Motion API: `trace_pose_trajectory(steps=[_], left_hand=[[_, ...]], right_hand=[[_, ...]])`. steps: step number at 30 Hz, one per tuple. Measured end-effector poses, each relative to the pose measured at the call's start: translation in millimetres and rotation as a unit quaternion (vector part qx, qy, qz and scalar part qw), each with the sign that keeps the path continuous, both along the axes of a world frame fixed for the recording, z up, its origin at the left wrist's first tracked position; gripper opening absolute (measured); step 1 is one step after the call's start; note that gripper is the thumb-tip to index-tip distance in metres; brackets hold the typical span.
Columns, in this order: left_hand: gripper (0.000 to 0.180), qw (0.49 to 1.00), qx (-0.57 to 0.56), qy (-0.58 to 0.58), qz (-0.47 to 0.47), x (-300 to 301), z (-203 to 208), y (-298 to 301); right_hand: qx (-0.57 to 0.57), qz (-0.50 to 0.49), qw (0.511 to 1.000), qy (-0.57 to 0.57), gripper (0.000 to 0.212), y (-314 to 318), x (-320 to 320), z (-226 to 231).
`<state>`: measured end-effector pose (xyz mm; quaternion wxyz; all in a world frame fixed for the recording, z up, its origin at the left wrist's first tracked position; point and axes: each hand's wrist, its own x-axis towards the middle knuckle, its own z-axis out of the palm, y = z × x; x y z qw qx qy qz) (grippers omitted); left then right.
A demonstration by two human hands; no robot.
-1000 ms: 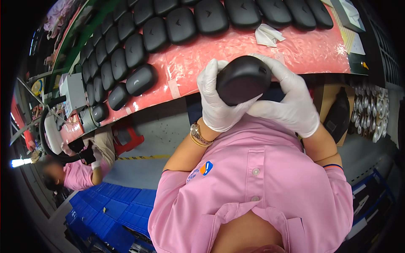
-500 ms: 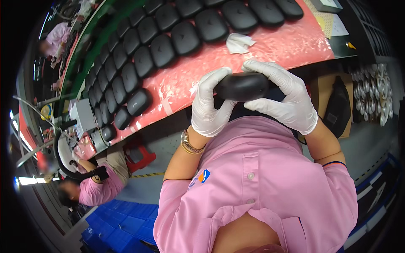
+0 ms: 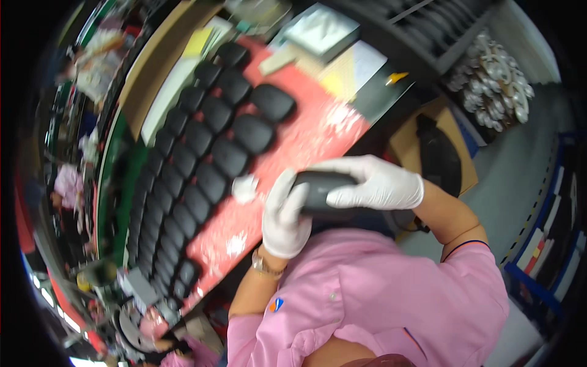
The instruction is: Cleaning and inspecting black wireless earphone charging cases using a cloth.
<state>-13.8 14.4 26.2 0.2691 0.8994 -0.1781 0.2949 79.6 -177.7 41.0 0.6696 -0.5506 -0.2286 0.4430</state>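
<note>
My left hand point(image 3: 285, 215) and my right hand point(image 3: 374, 185), both in white gloves, hold a smooth black rounded case point(image 3: 319, 191) between them in front of my body. My left fingers are bent around its left end. From the right, my right fingers lie over its far edge while the thumb presses on its face. Beyond my hands, several rows of similar black cases point(image 3: 230, 155) lie on pink bubble wrap point(image 3: 324, 125) on the table. A crumpled white cloth point(image 3: 244, 188) lies on the wrap, just left of my left hand.
A white box point(image 3: 321, 30) and papers point(image 3: 367, 64) occupy the table's far end. To the right stand an open cardboard box point(image 3: 397, 144) with a black bag point(image 3: 439, 156) and a hanging bunch of clear-and-white items point(image 3: 492, 85). A co-worker in pink point(image 3: 199, 355) is at lower left.
My view has turned right, bringing the table's far end into sight. The case has been tilted so more of its broad face shows; both hands still hold it, with the grip shifted.
</note>
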Motion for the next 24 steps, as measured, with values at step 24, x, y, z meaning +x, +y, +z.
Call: trace_pose_trajectory(steps=[24], left_hand=[[0.037,0.96,-0.143,0.187,0.154,14,-27,9]], right_hand=[[-0.581,-0.304,0.555,-0.511,0.049,-304,594,-43]])
